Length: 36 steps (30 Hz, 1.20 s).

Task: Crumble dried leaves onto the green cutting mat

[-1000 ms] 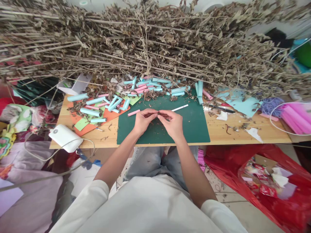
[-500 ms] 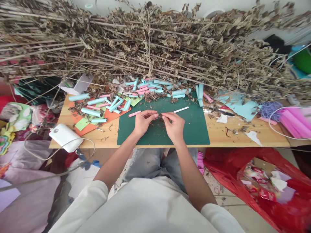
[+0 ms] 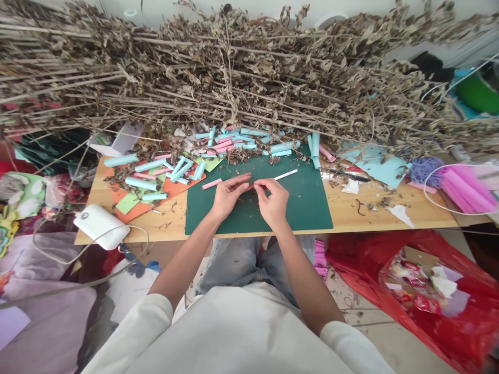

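Observation:
Over the green cutting mat [image 3: 307, 210], my left hand [image 3: 228, 198] and my right hand [image 3: 273, 201] meet almost fingertip to fingertip. Each has its thumb against its fingers in a pinch. A tiny dark bit seems to sit between the tips, too small to name. Left of my left hand lies a pink paper roll [image 3: 211, 184] on the mat. A thin white stick [image 3: 286, 174] rests just beyond my right hand. Brown crumbs of dry leaf are scattered on the mat around and beyond both hands.
A large heap of dried leafy stalks [image 3: 273, 72] spans the back. Several blue paper rolls [image 3: 141, 184] lie at left on orange paper [image 3: 179, 188]. A white device with a cable [image 3: 101, 226] sits at the left edge. Below right hangs a red bag [image 3: 358, 259].
The view has shifted slightly, moving the table a little to the left in the picture. My hands stay together over the mat, with the left fingers a little straighter.

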Motion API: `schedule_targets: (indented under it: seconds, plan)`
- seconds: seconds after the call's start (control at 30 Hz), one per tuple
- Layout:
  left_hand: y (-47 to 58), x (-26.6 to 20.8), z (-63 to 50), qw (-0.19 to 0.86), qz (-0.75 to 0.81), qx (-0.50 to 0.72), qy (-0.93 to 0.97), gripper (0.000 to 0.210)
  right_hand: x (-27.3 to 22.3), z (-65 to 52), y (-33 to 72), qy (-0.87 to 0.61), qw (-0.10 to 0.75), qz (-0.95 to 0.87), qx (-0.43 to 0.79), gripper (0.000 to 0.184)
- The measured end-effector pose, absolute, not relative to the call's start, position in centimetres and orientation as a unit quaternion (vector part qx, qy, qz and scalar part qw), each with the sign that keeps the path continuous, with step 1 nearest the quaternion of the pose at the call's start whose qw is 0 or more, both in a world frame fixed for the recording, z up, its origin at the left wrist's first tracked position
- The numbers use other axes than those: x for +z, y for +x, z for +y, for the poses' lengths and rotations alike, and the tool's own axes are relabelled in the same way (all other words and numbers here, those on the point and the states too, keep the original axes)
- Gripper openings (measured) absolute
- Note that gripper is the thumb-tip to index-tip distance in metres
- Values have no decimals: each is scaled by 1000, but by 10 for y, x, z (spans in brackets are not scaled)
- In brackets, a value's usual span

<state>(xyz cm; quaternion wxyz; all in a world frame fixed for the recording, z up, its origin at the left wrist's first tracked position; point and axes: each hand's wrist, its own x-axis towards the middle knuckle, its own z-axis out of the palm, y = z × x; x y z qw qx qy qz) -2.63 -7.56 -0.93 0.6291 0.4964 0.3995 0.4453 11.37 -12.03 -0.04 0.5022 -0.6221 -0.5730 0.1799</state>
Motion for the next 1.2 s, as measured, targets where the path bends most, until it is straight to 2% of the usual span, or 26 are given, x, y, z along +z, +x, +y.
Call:
schedule_targets:
  seconds: [0.2,0.43,0.77,1.0,1.2]
  plan:
    - [-26,-11,-75,603,413,452,512,22,-4,-121,115,-626,508,-553,207,16]
    - [-26,-15,-74,617,421,467,474,26,-10,-123,121,-643,519,-515,228,20]
    - [-24,-13,-77,668,407,431,451,39,0,-125,113,-599,524,-570,204,13]
    - [-26,-9,-78,633,403,435,499,32,-5,-125,110,-573,562,-570,175,11]
    - [-25,-12,-76,638,403,438,488,30,-3,-124,116,-569,538,-592,192,15]
